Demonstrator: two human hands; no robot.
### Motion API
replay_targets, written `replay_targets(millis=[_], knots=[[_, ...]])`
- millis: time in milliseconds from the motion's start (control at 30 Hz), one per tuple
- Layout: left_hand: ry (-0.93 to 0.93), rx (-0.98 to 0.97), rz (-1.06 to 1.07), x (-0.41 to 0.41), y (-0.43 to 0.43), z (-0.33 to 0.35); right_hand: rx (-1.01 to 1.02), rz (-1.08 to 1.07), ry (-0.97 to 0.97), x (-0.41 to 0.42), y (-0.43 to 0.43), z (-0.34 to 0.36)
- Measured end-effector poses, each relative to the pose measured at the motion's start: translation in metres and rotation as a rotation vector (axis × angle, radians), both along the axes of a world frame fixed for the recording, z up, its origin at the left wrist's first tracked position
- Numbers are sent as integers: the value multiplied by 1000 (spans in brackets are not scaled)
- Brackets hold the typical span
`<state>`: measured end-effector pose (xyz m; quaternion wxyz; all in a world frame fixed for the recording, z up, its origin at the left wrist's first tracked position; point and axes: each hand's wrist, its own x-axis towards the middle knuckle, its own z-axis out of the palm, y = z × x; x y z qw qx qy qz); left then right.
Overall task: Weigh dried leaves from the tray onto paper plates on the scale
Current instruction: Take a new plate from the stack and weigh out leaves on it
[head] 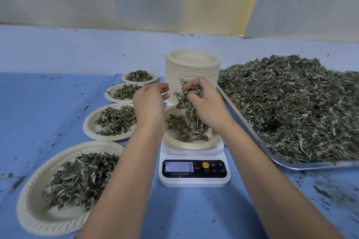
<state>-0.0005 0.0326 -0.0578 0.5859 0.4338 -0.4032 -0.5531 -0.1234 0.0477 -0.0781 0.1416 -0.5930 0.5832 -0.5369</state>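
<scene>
A white digital scale [194, 178] stands at the centre, its display showing 3. On it sits a paper plate [196, 144] with some dried leaves [186, 128]. Above that plate my right hand [206, 106] grips a bunch of dried leaves, and strands hang down from it to the plate. My left hand [149, 103] hovers just left of the bunch with its fingers loosely bent and nothing in it. At the right lies a metal tray [310, 165] heaped with dried leaves [291, 103].
Several filled paper plates run in a line on the left, from the nearest plate [31, 207] to the farthest plate [139, 81]. A tall stack of empty plates [192, 70] stands behind the scale. Leaf crumbs lie scattered on the blue table cover [48, 106].
</scene>
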Motion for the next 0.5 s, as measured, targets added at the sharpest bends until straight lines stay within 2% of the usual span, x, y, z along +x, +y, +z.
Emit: replay_targets(millis=[200, 400, 500], knots=[[-4, 4, -11, 0, 0, 0, -147, -55, -81, 4, 0, 6], [24, 25, -26, -1, 1, -2, -286, -46, -293, 4, 4, 22], [64, 59, -56, -3, 4, -2, -299, -44, -299, 6, 6, 27]])
